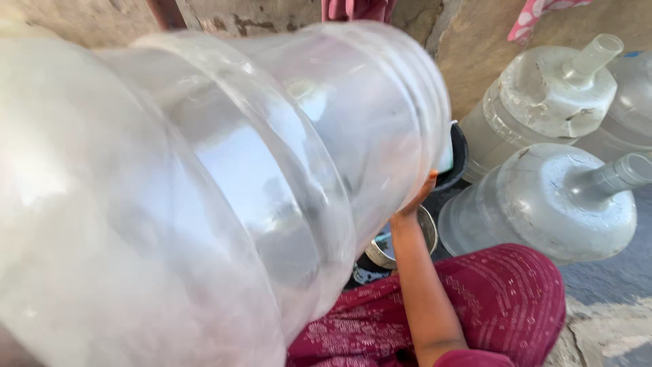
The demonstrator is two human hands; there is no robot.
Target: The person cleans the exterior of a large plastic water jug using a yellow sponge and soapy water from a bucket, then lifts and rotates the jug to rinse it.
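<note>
1. A huge clear plastic water jug (pixel 204 183) fills the left and middle of the view, tipped on its side and held up close to the camera, its ribbed bottom end pointing far and right. Its near part is blurred.
2. Two more big clear jugs stand at the right. The nearer jug (pixel 543 204) leans with its neck to the right; the farther jug (pixel 543 95) sits behind it against the wall, neck tilted up and right. The edge of a third shows at the far right border.
3. A rough stone wall (pixel 475 47) runs across the far side, with pink cloth hanging at the top edge.
4. The person's knee in maroon patterned cloth (pixel 502 299) lies at the near right, on a grey stone floor (pixel 611 299).
5. A black tub (pixel 456 160) peeks out from behind the held jug's bottom rim, just left of the standing jugs.
6. A round steel bowl (pixel 401 248) sits low beneath the held jug, beside the tub.
7. The right hand (pixel 415 200) reaches up from the near right, its forearm bare, and presses flat against the bottom end of the held jug; the grip is spread, fingers mostly hidden behind the plastic.
8. The left hand is out of view, so I cannot tell its grip.
</note>
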